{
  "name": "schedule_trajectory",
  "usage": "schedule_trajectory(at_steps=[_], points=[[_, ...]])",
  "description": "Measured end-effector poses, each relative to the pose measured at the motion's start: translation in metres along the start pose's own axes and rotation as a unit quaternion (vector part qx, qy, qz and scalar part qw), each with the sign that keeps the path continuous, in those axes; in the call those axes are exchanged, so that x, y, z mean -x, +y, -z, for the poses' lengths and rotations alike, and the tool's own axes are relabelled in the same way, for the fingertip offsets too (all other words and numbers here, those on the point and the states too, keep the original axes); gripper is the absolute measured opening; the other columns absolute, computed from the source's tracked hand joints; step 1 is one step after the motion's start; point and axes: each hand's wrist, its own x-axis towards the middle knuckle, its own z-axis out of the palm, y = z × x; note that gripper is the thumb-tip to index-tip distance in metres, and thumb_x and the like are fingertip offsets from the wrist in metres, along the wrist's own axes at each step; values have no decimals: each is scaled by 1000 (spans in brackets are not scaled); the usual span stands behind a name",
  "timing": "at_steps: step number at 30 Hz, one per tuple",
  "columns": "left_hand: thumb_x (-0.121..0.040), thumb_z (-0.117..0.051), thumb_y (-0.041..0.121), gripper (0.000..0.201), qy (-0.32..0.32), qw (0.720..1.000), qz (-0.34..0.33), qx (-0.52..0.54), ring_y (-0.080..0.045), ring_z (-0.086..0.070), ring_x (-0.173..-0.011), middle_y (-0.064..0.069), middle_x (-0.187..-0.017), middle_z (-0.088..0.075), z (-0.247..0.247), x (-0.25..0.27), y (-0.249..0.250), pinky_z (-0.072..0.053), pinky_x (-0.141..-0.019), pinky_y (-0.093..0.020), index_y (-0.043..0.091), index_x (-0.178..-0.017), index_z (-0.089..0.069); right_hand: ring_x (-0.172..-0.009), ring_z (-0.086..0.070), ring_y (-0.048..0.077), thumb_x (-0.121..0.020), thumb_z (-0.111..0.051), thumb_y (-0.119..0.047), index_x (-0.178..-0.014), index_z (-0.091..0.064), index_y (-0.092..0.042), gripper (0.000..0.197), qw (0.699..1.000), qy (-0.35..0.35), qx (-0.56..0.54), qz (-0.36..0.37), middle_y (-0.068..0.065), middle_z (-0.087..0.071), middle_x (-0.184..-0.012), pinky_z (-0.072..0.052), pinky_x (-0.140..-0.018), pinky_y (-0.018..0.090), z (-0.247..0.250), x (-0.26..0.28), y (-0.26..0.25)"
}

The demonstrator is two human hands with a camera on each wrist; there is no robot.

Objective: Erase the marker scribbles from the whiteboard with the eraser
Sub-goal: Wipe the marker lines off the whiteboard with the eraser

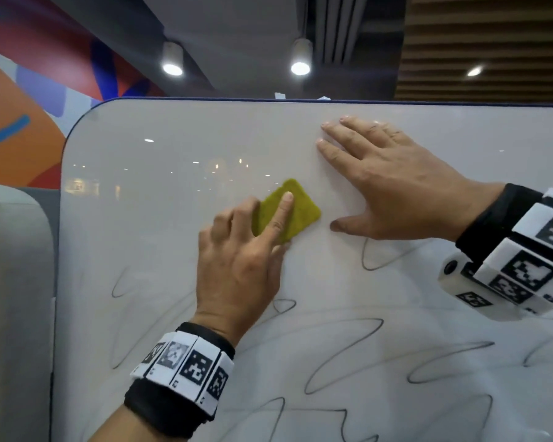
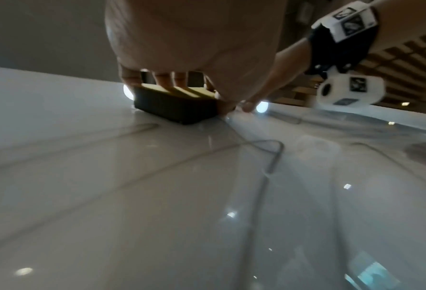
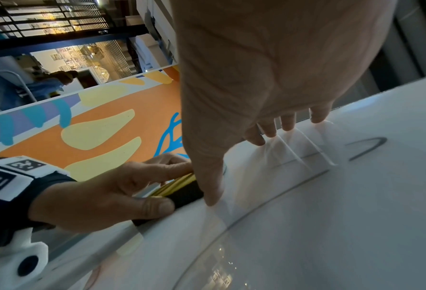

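The whiteboard [image 1: 173, 218] fills the head view; its upper part is wiped, and grey marker scribbles [image 1: 342, 355] cover the lower half. My left hand [image 1: 278, 224] grips the yellow-green eraser [image 1: 300, 215] against the board, index finger along its top, thumb on its side. In the left wrist view the eraser [image 2: 174, 109] shows a dark felt base flat on the board, just beyond a scribble loop [image 2: 269, 153]. My right hand [image 1: 396, 193] lies flat on the board right of the eraser, fingers spread. In the right wrist view its thumb touches down beside the eraser [image 3: 182, 192].
The board's rounded top edge [image 1: 268, 99] runs above both hands. A grey padded surface [image 1: 13, 282] stands left of the board, with an orange and blue mural wall [image 1: 20, 138] behind. A scribble arc [image 3: 365, 147] lies right of my right fingers.
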Motion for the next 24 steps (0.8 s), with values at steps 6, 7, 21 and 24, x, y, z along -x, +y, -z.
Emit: schedule_trajectory(at_steps=[6,7,21,24], points=[[-87,-59,36,63,32,977,206,39,-37,-47,-104,-15,-126,-51,0,-2,-14,-44,-80,-47,28,-148,-44,-154,3,25,-78,-60,-69,-159,-8,-15,111,1000,-13,-2,-9,8,0,-167,0,-122,39,1,0,-2],[-87,-59,36,64,28,986,163,32,-36,-47,-103,-15,-126,-51,-1,3,-7,-43,-79,-45,28,-148,-44,-154,2,25,-77,-60,-69,-159,-9,-15,111,1000,-14,-2,-10,8,-1,-167,-2,-122,40,1,0,-2],[-89,-59,34,58,-12,998,-62,21,-33,-47,-102,-14,-126,-54,-1,44,0,-41,-79,-44,25,-146,-49,-154,1,27,-76,-65,-66,-159,-8,-15,113,1000,-16,-2,-22,8,-1,-167,-2,-122,39,3,-2,-7],[-89,-59,34,59,-4,1000,-5,7,-32,-46,-102,-14,-126,-52,-1,45,-28,-41,-78,-43,26,-147,-47,-154,0,27,-77,-66,-63,-159,-10,-15,111,1000,-18,-1,-16,9,-2,-167,-2,-121,38,3,-3,-12]])
